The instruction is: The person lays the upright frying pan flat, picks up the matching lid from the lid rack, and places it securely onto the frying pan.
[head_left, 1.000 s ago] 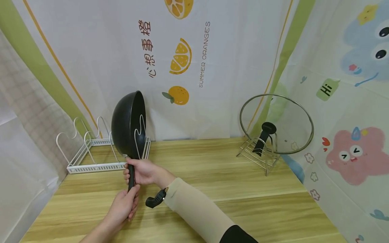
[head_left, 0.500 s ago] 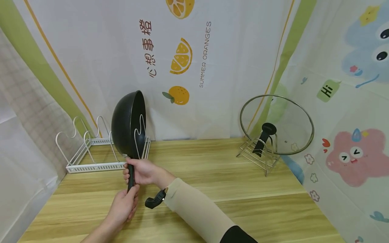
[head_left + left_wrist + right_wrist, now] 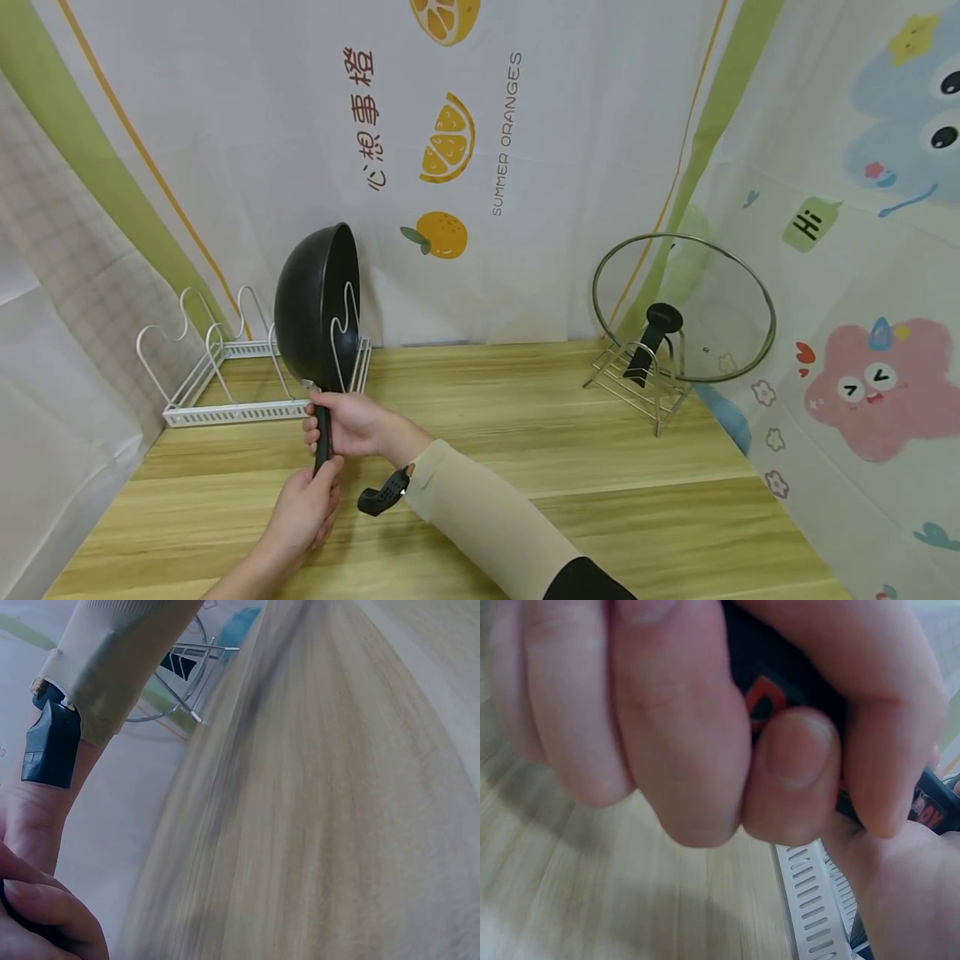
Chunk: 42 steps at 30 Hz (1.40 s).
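A black wok (image 3: 307, 308) stands on edge in a white wire rack (image 3: 240, 412), its opening facing right. Its handle (image 3: 323, 437) points down toward the front of the table. My right hand (image 3: 360, 423) grips the handle close to the wok's body. Just below it, my left hand (image 3: 300, 508) holds the handle's lower end. In the right wrist view, curled fingers (image 3: 682, 750) wrap the black handle, which bears an orange letter. The left wrist view catches only part of the left hand (image 3: 52, 922) at the lower left.
On the right, a small wire stand (image 3: 637, 392) holds a glass lid (image 3: 720, 292) with a black knob. The white rack has further wire dividers left of the wok. A printed cloth (image 3: 555, 275) hangs behind the wooden table (image 3: 525, 467).
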Each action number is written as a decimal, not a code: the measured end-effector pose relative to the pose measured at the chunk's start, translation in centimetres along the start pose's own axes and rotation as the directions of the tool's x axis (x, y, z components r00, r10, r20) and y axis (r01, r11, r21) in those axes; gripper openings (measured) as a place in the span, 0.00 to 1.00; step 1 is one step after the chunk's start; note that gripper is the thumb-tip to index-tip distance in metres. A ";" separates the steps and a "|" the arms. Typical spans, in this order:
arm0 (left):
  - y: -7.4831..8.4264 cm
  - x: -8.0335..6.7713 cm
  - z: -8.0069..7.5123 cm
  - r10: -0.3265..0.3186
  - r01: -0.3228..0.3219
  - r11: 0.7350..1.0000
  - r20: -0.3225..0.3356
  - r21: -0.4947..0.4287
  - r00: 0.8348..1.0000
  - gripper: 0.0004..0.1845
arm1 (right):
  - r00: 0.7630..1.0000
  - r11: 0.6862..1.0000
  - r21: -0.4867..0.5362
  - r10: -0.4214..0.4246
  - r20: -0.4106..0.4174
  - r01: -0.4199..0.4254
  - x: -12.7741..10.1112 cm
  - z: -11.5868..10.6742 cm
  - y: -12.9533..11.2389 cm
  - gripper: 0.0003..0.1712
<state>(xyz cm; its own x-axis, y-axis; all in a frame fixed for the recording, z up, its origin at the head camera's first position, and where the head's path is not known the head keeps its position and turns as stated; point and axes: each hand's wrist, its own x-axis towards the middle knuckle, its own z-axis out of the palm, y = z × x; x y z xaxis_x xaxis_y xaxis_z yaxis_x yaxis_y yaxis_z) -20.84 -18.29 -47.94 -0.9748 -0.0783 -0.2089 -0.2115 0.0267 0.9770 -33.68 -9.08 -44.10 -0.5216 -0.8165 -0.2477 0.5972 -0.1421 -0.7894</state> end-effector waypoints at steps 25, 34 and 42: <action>0.2 -0.3 0.1 -0.037 0.037 0.999 -0.003 0.035 0.999 0.32 | 1.000 0.999 -0.043 -0.016 0.006 0.016 -0.6 0.3 -0.1 0.16; 0.9 -0.3 -0.1 -0.034 0.035 0.998 -0.011 0.048 0.999 0.31 | 1.000 0.999 -0.030 -0.014 -0.001 0.014 -0.5 0.7 -0.5 0.16; 1.1 -0.7 -0.2 0.013 -0.011 0.998 -0.024 0.066 1.000 0.30 | 1.000 0.999 -0.050 -0.016 0.003 0.016 -0.6 1.1 -0.8 0.17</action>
<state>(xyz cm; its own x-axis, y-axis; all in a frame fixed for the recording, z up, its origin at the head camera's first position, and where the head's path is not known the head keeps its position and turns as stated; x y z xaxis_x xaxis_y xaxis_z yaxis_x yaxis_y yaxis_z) -20.37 -18.45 -46.67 -0.9755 -0.1018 -0.1951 -0.2045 0.0929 0.9744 -33.20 -9.05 -42.70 -0.5295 -0.8157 -0.2331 0.5574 -0.1274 -0.8204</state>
